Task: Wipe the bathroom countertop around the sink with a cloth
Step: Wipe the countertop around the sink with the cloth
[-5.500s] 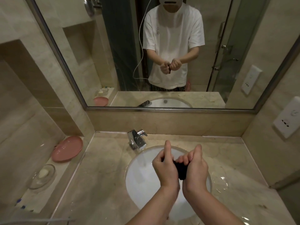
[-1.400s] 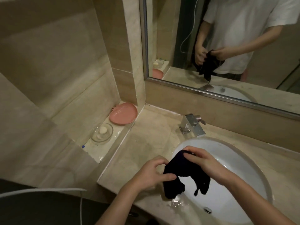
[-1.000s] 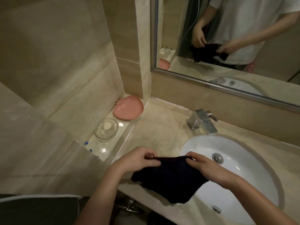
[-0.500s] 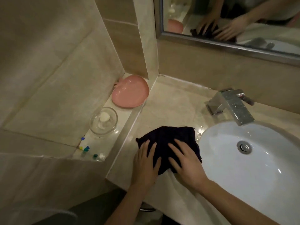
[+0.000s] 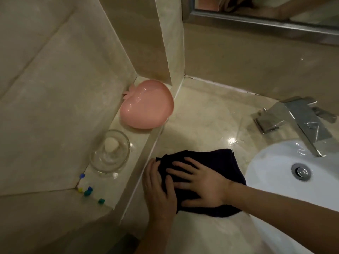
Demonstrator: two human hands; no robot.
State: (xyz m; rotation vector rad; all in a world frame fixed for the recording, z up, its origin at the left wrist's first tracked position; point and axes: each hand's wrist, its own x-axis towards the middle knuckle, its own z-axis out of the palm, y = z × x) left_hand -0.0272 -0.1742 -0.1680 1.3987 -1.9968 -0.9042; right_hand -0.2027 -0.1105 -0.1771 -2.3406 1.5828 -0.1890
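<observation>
Both hands (image 5: 183, 187) press cloth (image 5: 220, 162) flat

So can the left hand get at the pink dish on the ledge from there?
Probably yes: the left hand lies flat on the cloth, holding nothing, and only bare countertop and a low ledge edge separate it from the pink dish.

On the raised ledge (image 5: 141, 142) along the counter's left edge I see a pink apple-shaped dish (image 5: 146, 105) at the far end, near the back corner. Just nearer me stands a clear glass bowl (image 5: 110, 153) holding a pale soap bar (image 5: 111, 144). A few small coloured bits (image 5: 88, 191), blue, green and yellow, lie at the ledge's near end. A mirror's metal frame (image 5: 256, 24) runs above the back wall.
</observation>
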